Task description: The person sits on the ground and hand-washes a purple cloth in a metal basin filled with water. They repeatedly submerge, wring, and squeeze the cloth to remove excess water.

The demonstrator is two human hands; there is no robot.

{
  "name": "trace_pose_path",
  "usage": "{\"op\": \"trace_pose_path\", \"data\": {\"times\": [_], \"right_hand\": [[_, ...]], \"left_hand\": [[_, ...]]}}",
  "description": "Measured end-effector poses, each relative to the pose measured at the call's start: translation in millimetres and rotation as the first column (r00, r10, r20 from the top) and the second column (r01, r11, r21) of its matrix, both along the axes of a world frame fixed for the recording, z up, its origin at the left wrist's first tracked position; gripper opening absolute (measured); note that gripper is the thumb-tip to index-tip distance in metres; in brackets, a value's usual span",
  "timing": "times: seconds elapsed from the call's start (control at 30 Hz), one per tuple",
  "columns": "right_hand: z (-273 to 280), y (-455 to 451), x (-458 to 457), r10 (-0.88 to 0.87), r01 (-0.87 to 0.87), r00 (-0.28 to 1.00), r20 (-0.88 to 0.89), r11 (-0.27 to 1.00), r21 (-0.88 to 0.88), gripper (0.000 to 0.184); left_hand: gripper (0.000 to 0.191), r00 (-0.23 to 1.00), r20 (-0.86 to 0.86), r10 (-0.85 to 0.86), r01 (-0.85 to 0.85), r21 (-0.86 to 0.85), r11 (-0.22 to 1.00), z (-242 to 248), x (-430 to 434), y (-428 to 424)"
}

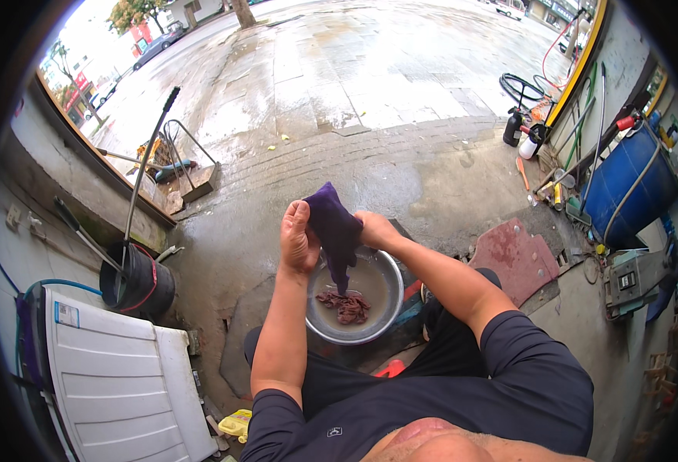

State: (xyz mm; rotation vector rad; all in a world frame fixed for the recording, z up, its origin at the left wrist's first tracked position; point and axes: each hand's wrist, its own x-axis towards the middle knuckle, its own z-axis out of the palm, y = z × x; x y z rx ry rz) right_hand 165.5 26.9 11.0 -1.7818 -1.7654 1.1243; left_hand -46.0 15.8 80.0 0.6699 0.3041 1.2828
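Note:
Both hands hold up a wet purple cloth (pixel 336 222) above a round metal basin (pixel 395 289). My left hand (pixel 298 239) grips its left edge, thumb up. My right hand (pixel 377 230) has the right edge between its fingers. The cloth's lower end hangs in a narrow twisted point down over the basin. Cloudy grey water (pixel 371 280) fills part of the basin. A crumpled reddish-brown cloth (pixel 353 309) lies in that water, just under the hanging tip.
A white ribbed plastic lid (pixel 114 375) is at the left, near a black bucket (pixel 143 289) holding long-handled tools. At the right are a red mat (pixel 515 260), a blue drum (pixel 633 185) and spray bottles (pixel 521 136). Wet paving (pixel 345 69) stretches ahead.

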Motion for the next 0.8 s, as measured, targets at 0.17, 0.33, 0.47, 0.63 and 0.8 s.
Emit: {"op": "trace_pose_path", "data": {"times": [0.17,0.33,0.47,0.63,0.8], "right_hand": [[-42,12,22,0.022,-0.079,0.981,0.191,0.950,0.301,0.026],[-59,19,27,-0.111,0.119,0.978,-0.179,0.992,0.039,0.023],[-35,17,16,-0.273,0.254,0.803,-0.530,0.961,-0.109,0.026],[-9,5,-1,-0.275,0.209,0.593,-0.756,0.960,-0.186,0.032],[15,-12,-20,-0.167,0.117,0.532,-0.830,0.985,-0.124,0.032]], "left_hand": [[0.013,1.000,0.017,0.001,-0.001,-0.014,1.000,7,-3,-1],[0.013,0.991,-0.128,-0.028,0.024,-0.033,0.999,-2,-2,5],[0.019,0.892,-0.449,0.051,-0.137,-0.162,0.977,-31,1,14],[0.025,0.832,-0.549,0.084,-0.278,-0.281,0.918,-68,9,17],[0.041,0.709,-0.621,-0.332,-0.145,-0.591,0.794,-101,21,13]]}}
